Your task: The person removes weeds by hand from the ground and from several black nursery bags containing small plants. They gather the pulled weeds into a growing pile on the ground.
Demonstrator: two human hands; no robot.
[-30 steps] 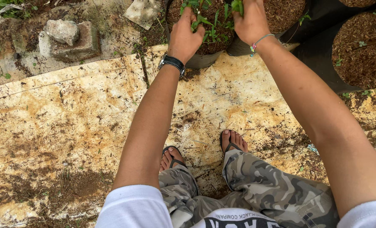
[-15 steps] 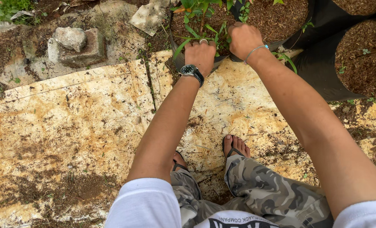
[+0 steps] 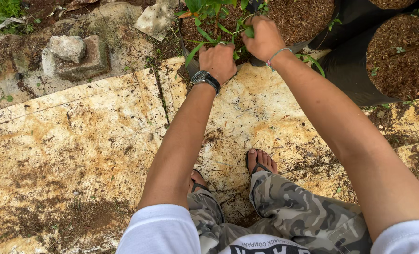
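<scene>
The ground is a worn, pale sheet (image 3: 78,150) laid flat outdoors, stained yellow-brown and strewn with dirt and bits of dry grass, with a seam running from near to far in the middle. At the far left sit a grey stone (image 3: 66,47) on a mossy block (image 3: 85,63), with grass in the far corner. Along the far edge stand black grow bags filled with brown soil: one in the middle (image 3: 308,21) and one at the right (image 3: 397,61).

The person squats in sandals and camouflage trousers (image 3: 303,211) at the near edge. The left hand (image 3: 218,61), with a wristwatch, is curled shut at the rim of the middle bag, around the green plant (image 3: 209,19) as far as can be seen. The right hand (image 3: 264,37), with a thin bracelet, is closed on leaves and stems of the same plant, just to the right.
</scene>
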